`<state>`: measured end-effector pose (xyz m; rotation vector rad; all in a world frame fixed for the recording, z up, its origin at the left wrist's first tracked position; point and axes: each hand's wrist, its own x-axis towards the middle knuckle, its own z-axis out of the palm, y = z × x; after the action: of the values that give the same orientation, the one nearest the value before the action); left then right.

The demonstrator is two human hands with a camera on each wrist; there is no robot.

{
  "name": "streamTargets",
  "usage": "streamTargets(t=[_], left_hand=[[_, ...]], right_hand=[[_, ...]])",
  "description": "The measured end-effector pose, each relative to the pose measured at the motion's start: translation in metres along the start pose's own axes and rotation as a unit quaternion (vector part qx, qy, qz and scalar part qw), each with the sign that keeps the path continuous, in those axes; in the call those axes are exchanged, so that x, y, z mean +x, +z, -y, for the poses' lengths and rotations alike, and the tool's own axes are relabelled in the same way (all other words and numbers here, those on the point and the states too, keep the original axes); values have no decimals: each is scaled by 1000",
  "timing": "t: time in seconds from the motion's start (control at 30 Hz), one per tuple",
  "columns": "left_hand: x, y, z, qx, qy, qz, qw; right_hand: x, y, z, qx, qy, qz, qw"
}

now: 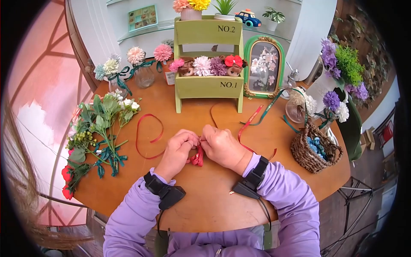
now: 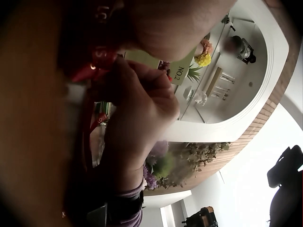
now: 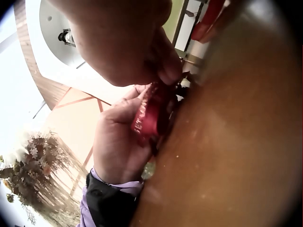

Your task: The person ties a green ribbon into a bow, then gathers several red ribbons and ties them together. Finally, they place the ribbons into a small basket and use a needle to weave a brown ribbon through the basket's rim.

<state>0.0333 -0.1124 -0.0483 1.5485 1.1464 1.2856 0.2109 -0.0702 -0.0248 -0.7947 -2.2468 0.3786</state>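
Note:
Both hands meet over the middle of the table, close together. Curled fingers of the left hand [image 1: 177, 150] pinch a red ribbon [image 1: 197, 159], whose gathered loops hang just below the fingertips. The right hand [image 1: 223, 146] pinches the same ribbon from the other side. In the right wrist view the printed ribbon [image 3: 150, 113] forms a wide loop between the hands; its knot, if any, is hidden. One long ribbon tail [image 1: 137, 136] curls on the table to the left, and another red length [image 1: 250, 121] lies to the right.
A green two-tier stand [image 1: 209, 93] with flowers and dolls stands behind the hands. Artificial flower stems [image 1: 101, 124] lie at the left. At the right are a woven basket [image 1: 305, 154], a glass vase [image 1: 295, 112], a green ribbon [image 1: 267, 108] and a framed picture [image 1: 264, 66].

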Motion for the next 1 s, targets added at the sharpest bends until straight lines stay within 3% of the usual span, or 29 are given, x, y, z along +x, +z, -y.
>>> streamTargets(t=[0.17,0.37,0.53,0.6,0.67,0.7,0.77,0.87,1.0], left_hand=[[1,4,-3,-50,-91,-19,994],[3,-3,8,-32,-25,11,999],[2,-4,2,75,35,11,997],[1,-3,-3,70,28,-1,997],[1,-5,1,65,21,-12,998],[2,-9,10,125,49,-27,991],[3,-11,8,187,76,-43,978],[3,-6,1,231,86,-43,968],[3,-3,0,261,113,-50,957]], right_hand=[[0,-2,2,13,22,9,1000],[-2,0,0,55,48,25,997],[0,-3,5,59,64,31,996],[2,-10,7,69,67,29,995],[7,-21,3,108,87,110,984],[8,-27,4,108,86,112,984],[11,-35,5,54,65,223,971],[9,-29,-2,31,9,231,972],[14,-39,-2,28,15,263,964]])
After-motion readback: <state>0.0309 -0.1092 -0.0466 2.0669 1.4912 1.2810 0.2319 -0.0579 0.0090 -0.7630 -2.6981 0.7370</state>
